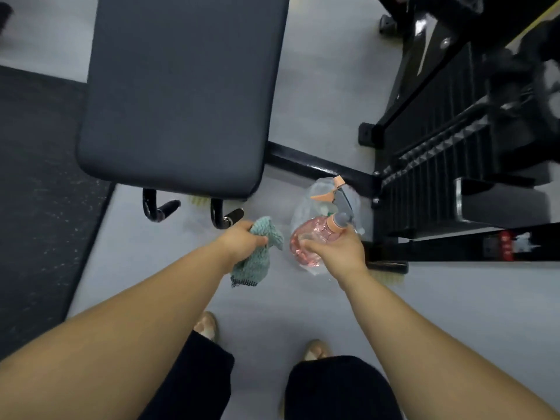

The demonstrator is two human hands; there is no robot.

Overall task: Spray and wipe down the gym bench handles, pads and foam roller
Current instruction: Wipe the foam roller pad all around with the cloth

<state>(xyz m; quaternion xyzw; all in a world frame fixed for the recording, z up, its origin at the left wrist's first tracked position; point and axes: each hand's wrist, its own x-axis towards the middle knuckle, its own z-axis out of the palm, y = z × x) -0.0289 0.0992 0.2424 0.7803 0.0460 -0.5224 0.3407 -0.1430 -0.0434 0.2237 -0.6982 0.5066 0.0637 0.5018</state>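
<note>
Two curved black handles (218, 214) jut from under the dark grey bench pad (181, 92), just beyond the curled fingers of the left hand (242, 239), which grip a crumpled teal cloth (257, 263), while the right hand (336, 248) wraps a clear pink spray bottle (307, 237) with a peach collar.
</note>
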